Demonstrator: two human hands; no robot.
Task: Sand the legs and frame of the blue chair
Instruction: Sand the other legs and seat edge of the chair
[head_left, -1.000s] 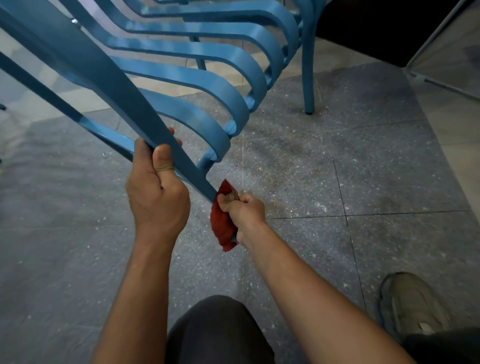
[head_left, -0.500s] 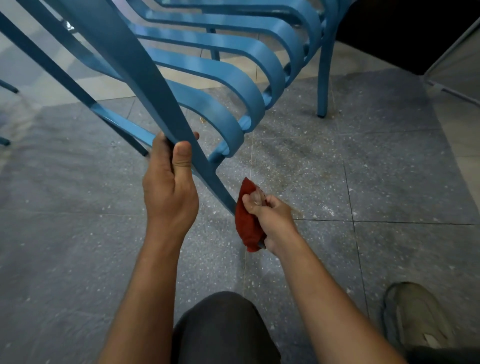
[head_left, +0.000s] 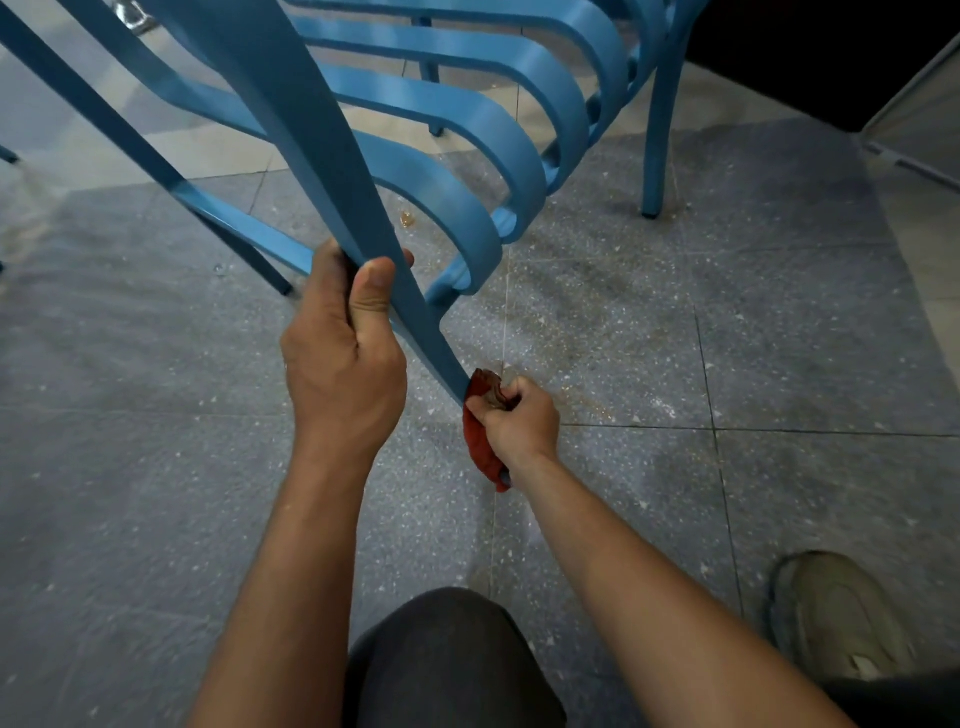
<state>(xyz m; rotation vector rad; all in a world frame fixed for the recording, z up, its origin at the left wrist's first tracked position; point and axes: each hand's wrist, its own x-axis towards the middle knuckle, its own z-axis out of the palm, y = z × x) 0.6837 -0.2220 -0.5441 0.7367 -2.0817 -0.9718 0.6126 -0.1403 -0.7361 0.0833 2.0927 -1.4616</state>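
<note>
- Fingers (head_left: 363, 291) of the left hand (head_left: 340, 358) wrap tightly around a slanted leg of the tilted blue slatted metal chair (head_left: 441, 156).
- Right hand (head_left: 519, 418) clutches a folded red sheet of sandpaper (head_left: 480, 441), pressed against that leg's lower end.
- Another chair leg stands on the grey speckled tile floor (head_left: 779, 338).
- Below, a dark-trousered knee (head_left: 447, 654) and a beige shoe (head_left: 836, 613).

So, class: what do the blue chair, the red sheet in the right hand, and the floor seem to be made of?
Blue chair: probably painted metal or moulded plastic; smooth, even satin sheen.
Red sheet: likely sandpaper; thin, creased, matte.
Floor: terrazzo-like stone tile; grey, white-speckled, with grout lines.
</note>
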